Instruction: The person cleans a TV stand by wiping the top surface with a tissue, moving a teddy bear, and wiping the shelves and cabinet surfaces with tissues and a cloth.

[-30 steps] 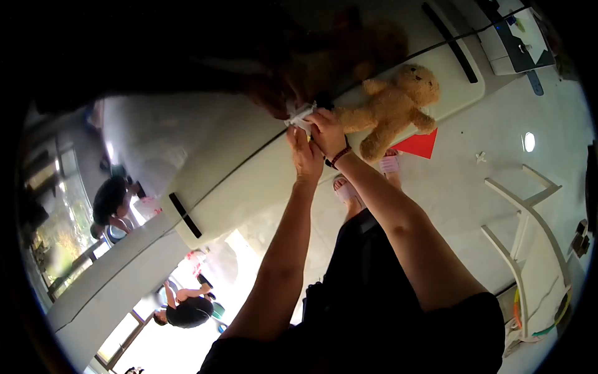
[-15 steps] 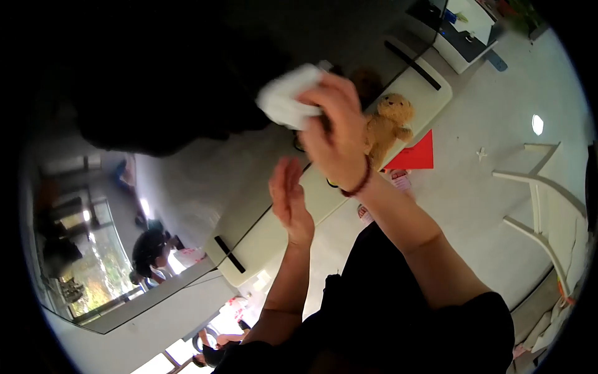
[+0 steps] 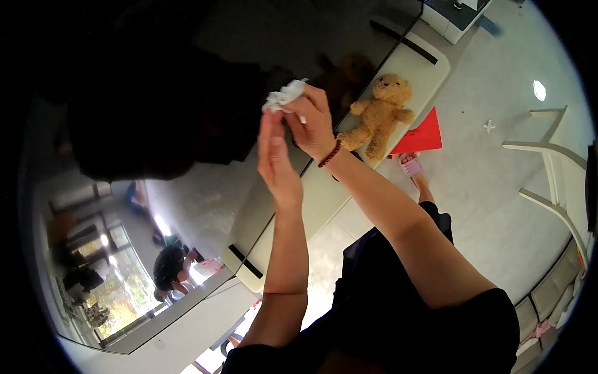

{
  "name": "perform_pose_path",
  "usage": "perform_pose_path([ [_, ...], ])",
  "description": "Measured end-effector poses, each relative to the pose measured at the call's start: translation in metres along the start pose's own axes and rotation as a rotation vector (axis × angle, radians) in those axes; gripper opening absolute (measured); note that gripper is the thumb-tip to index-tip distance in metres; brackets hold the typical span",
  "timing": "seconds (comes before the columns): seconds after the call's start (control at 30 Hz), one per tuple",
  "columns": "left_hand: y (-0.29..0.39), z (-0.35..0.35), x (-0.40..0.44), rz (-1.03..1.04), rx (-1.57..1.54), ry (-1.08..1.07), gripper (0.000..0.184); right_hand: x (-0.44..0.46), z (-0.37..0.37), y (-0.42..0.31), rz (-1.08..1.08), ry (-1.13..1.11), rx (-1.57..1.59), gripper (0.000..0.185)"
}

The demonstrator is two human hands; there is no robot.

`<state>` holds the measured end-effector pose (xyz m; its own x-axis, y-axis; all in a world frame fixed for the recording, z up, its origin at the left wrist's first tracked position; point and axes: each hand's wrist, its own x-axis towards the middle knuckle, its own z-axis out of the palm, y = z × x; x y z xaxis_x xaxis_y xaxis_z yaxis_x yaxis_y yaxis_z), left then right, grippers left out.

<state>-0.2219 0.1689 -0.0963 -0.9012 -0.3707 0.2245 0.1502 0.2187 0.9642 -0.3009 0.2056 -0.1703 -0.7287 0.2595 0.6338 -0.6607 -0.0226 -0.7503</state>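
My right hand (image 3: 314, 121), with a dark red bead bracelet at its wrist, pinches a crumpled white tissue (image 3: 285, 95) in front of a large glossy black screen (image 3: 205, 81). Just to its left, my left hand (image 3: 279, 165) holds its fingers stretched out. Its fingertips are close below the tissue; whether they touch it I cannot tell. Right of my hands, a tan teddy bear (image 3: 380, 118) lies on the pale stand (image 3: 430, 75) along the screen's lower edge.
A red sheet (image 3: 427, 136) lies on the floor beyond the stand, near a foot in a pink sandal (image 3: 410, 165). A white chair (image 3: 554, 168) stands at the right. The screen reflects a window (image 3: 128, 280) and a person (image 3: 171, 268).
The tissue is more bunched up in my right hand, which has moved a little left and down. My left hand has risen and come close to it. The view has shifted slightly.
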Motion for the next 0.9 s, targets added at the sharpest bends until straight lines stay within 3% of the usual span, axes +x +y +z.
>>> perform_pose_path([
  [0.07,-0.023,0.001,-0.005,-0.075,0.078,-0.057,0.042,-0.027,-0.005,0.027,0.069,0.019,-0.017,0.037],
  [0.17,-0.037,0.004,-0.015,-0.283,-0.037,0.043,0.042,-0.061,-0.011,0.06,0.19,0.038,0.062,0.04],
  [0.23,-0.042,0.004,-0.024,-0.418,-0.111,0.111,0.042,-0.082,-0.028,0.087,0.172,-0.069,-0.191,0.021],
  [0.27,-0.045,0.004,-0.027,-0.481,-0.147,0.147,0.042,-0.098,-0.03,0.099,0.308,-0.052,-0.203,0.021],
  [0.3,-0.048,0.003,-0.029,-0.493,-0.138,0.155,0.042,-0.118,-0.032,0.113,0.446,-0.034,-0.215,0.021],
  [0.37,-0.058,0.002,-0.032,-0.465,-0.078,0.142,0.041,-0.15,-0.034,0.141,0.434,0.04,-0.2,0.019],
  [0.4,-0.065,0.0,-0.034,-0.425,-0.026,0.123,0.04,-0.176,-0.034,0.164,0.559,0.055,-0.231,0.018],
  [0.43,-0.071,-0.002,-0.037,-0.387,0.026,0.101,0.039,-0.209,-0.037,0.199,0.902,-0.062,-0.301,0.018],
  [0.47,-0.075,-0.005,-0.04,-0.348,0.077,0.078,0.039,-0.248,-0.042,0.248,1.074,-0.07,-0.088,0.015],
  [0.53,-0.078,-0.011,-0.047,-0.278,0.173,0.024,0.038,-0.247,-0.043,0.249,1.256,-0.009,0.105,0.015],
  [0.6,-0.072,-0.022,-0.058,-0.242,0.118,0.092,0.04,-0.15,-0.038,0.137,1.189,0.18,0.123,0.014],
  [0.67,-0.067,-0.036,-0.066,-0.137,0.123,0.152,0.039,-0.099,-0.03,0.059,0.855,0.243,0.256,0.016],
  [0.7,-0.062,-0.044,-0.075,-0.15,0.086,0.181,0.038,-0.057,-0.023,-0.006,0.809,0.193,0.363,0.017],
  [0.73,-0.056,-0.052,-0.085,-0.163,0.051,0.209,0.037,-0.026,-0.017,-0.04,0.314,0.033,0.025,0.017],
  [0.8,-0.054,-0.071,-0.103,-0.186,-0.042,0.215,0.036,0.012,0.006,-0.105,-0.006,-0.237,0.037,0.018],
  [0.83,-0.063,-0.084,-0.113,-0.198,-0.102,0.198,0.035,0.024,0.022,-0.112,-0.053,-0.523,0.256,0.016],
  [0.87,-0.07,-0.089,-0.116,-0.211,-0.159,0.182,0.034,0.025,0.047,-0.118,-0.245,-0.102,0.13,0.013],
  [0.9,-0.066,-0.084,-0.111,-0.207,-0.138,0.193,0.034,0.024,0.047,-0.107,-0.265,-0.166,0.116,0.014],
])
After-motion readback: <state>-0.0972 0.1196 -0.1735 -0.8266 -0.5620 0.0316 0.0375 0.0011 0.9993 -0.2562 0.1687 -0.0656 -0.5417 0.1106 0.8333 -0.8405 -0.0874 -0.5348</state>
